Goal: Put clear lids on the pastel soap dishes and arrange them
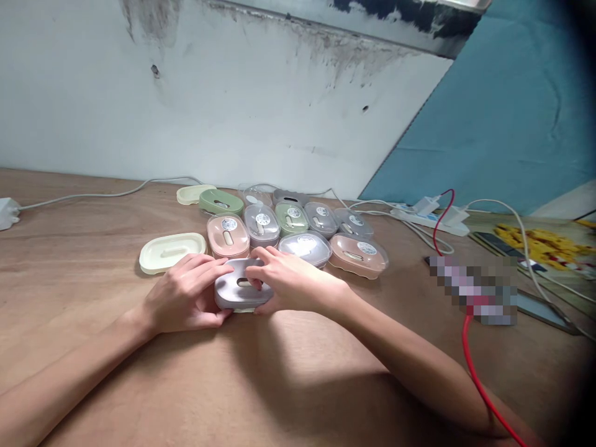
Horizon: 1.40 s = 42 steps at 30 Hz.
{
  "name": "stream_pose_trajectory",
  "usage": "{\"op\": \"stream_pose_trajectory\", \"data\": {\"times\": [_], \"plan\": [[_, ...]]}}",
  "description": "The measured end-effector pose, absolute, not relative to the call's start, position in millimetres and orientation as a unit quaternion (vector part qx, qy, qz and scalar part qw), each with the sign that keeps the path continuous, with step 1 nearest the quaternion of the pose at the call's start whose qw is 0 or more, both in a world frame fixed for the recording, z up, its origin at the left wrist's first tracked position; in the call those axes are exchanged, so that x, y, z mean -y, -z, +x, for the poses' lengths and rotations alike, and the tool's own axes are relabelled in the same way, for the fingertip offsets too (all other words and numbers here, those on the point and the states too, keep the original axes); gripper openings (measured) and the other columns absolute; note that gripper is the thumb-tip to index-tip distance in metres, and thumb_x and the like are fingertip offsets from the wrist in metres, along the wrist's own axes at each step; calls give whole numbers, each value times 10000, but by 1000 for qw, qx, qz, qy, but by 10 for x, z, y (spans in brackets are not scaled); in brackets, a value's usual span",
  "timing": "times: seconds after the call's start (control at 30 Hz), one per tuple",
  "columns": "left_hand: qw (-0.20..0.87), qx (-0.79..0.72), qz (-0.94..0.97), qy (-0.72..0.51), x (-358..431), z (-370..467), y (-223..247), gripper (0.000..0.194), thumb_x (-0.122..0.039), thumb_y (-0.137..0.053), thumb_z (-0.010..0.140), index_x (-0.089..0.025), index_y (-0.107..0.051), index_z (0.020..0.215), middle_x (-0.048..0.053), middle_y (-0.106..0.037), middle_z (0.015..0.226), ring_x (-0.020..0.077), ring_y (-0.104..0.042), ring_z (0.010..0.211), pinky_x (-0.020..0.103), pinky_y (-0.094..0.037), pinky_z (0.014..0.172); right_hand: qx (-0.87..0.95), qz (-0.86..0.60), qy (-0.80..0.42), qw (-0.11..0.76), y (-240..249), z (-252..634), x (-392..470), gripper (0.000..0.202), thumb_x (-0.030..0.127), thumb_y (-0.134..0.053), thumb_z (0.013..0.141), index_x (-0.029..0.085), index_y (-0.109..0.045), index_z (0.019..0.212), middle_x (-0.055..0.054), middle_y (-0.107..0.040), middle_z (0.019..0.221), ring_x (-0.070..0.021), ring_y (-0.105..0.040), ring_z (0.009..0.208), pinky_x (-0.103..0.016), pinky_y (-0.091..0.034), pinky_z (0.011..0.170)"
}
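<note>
A pale purple-grey oval plastic box [224,294], which looks like a soap box, lies on the wooden table in front of me. Its top has a slot in the middle, and a cream edge shows underneath. My left hand [189,292] grips its left end, fingers on top and thumb at the near corner. My right hand [284,279] holds the right end, with a bent finger by the slot and the thumb low at the near side. Just beyond stand a pink box [228,239] with a clear lid and round label, and a clear-lidded grey box [305,247].
Left of the boxes lies a cream oval piece [172,251]; several more boxes, among them a green one [221,202], stand farther back. A power strip [431,217] with cables is at the right. A red cable [472,360] runs past my right forearm.
</note>
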<state>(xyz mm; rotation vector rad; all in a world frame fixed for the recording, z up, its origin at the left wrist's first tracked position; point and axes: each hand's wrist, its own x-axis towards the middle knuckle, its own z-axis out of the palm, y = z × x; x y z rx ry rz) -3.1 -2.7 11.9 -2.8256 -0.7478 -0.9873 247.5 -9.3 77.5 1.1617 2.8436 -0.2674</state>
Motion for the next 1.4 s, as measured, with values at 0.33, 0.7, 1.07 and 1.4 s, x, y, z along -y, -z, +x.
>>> {"op": "stream_pose_trajectory", "data": {"times": [0.33,0.7,1.07,1.4], "plan": [[41,230,-937,258,-24,-106,-174,668,-486,-744,811,-158,-522,1349,139,-694,1202,328,-639,1074,477,-532,907,-928,352,119,-1,-808,2514,81,422,588,-692,859,197,-622,1000,-76,-620,1049,-222,-611,854,-345,-466,690],[103,531,-823,173,-270,-508,-246,634,-370,-542,854,-176,-393,1439,173,-551,1395,416,-535,1246,574,-460,1010,-914,384,134,-3,-835,2490,81,504,579,-771,786,187,-583,1040,-74,-706,1077,-224,-664,832,-320,-428,651],[62,352,-901,245,-247,-414,-139,512,-285,-504,868,-204,-523,1372,152,-497,1485,372,-451,1383,566,-385,1126,-911,388,142,-18,-809,2480,99,538,554,-798,773,189,-581,1104,-93,-737,1101,-271,-705,904,-336,-458,717],[-20,177,-949,260,-29,-53,-91,430,-354,-722,859,-225,-652,1263,136,-604,1395,347,-559,1285,519,-508,1059,-924,334,155,-105,-759,2436,9,419,600,-660,885,191,-625,970,-47,-741,913,-210,-660,828,-383,-430,884]]}}
